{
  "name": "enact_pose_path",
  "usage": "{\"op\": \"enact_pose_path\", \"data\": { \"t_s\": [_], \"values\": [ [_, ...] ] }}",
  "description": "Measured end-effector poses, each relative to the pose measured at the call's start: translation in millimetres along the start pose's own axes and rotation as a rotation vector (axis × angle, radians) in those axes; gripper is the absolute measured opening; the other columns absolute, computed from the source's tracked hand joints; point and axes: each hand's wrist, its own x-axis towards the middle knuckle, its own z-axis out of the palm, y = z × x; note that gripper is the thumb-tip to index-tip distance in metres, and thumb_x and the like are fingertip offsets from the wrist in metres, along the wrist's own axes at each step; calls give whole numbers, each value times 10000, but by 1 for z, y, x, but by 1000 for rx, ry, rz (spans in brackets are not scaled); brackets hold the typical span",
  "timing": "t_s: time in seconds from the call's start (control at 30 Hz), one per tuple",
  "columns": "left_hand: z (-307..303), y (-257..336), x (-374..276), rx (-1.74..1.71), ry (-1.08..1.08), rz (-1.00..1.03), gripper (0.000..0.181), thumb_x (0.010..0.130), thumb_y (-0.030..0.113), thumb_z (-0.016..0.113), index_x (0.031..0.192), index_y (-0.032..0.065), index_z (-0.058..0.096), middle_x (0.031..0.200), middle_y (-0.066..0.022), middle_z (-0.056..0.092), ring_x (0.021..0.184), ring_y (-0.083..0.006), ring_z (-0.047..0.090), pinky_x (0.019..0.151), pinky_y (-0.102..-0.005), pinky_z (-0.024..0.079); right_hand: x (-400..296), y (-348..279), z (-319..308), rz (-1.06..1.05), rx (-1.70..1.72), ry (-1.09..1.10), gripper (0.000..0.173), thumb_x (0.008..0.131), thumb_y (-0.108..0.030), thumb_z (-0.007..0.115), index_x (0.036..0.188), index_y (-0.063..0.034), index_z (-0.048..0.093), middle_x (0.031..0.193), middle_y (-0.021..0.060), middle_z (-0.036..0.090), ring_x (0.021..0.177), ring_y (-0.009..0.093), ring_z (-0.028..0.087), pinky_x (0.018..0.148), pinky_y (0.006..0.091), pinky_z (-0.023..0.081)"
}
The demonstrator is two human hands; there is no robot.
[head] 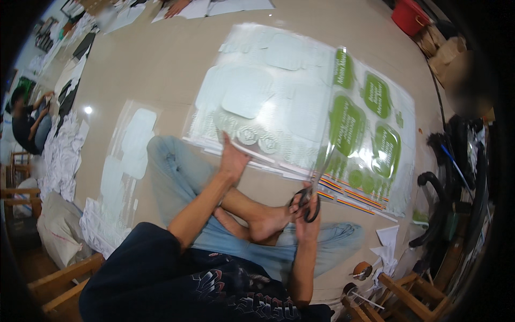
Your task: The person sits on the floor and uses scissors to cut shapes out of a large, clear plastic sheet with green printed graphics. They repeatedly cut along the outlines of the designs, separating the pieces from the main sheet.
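A large clear plastic sheet with white and green printed shapes (249,92) lies on the floor before me. My left hand (234,159) is at its near edge, thumb on the upper side, with the edge between thumb and fingers. In my right hand (307,209) is a pair of scissors with black handles (312,207), fingers through the loops. Its blades point away from me at the near edge, by the border between the white and green prints; blur hides how far apart they are. Rainbow-striped strips (346,197) run along the near right edge.
Another sheet with white shapes (139,143) lies by my left knee. White cloth scraps (64,157) pile at left, near a seated person (30,120). Wooden stools (414,300) stand low right, below black hoses (434,201). A red bin (409,18) is at far right.
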Motion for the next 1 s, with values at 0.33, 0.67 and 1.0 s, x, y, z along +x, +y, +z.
{"op": "enact_pose_path", "data": {
  "t_s": [0.33, 0.67, 1.0],
  "values": [
    [7, -21, -2, 468, 39, -257, 418, 938, 331, 671, 1124, -37, 600, 1062, -109, 639, 944, -188, 668, 816, -288, 591, -65, 75, 45, 365, -24, 47, 553, 1015, -430, 507, 1370, -9, 467, 840, 41, 581, 673, 110, 522, 579, 245, 410],
    [14, -31, -1, 520, 48, -227, 520, 905, 328, 710, 1074, -151, 600, 982, -195, 668, 857, -238, 711, 717, -285, 594, -33, 67, 42, 316, -83, 151, 573, 1003, -444, 531, 1379, -16, 470, 829, 36, 561, 635, 69, 480, 528, 200, 373],
    [16, -43, -3, 594, 93, -313, 487, 881, 295, 729, 1055, -145, 613, 924, -219, 687, 780, -238, 707, 674, -296, 600, -3, 61, 40, 339, -171, 163, 553, 1003, -375, 570, 1371, 28, 482, 759, 16, 540, 568, 43, 466, 480, 187, 337]
  ]
}}
